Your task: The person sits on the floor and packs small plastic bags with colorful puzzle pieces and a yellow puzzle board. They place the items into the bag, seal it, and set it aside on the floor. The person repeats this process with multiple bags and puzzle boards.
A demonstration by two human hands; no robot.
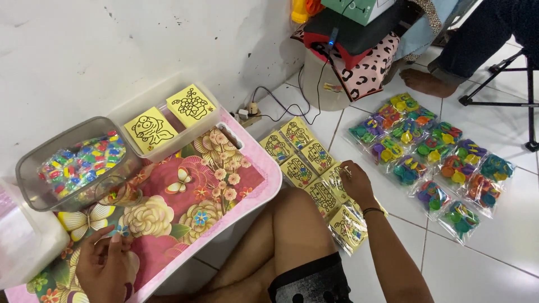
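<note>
The right hand (355, 182) reaches down to the floor, fingertips pinched on the top edge of a bagged yellow picture card (336, 178) in a fanned row within arm's reach. The left hand (105, 262) rests on the floral tray table (185, 191), fingers curled round a small clear packet (114, 231); a grey tub of coloured beads (76, 163) sits near

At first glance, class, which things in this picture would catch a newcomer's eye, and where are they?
The bright bags of coloured plastic pieces spread over the white floor tiles on the right stand out first. Next come the yellow line-drawing cards in clear sleeves, which the right hand touches beside the knee. The left hand rests on the flowery pink table, near a grey tub of small colourful pieces.
</note>
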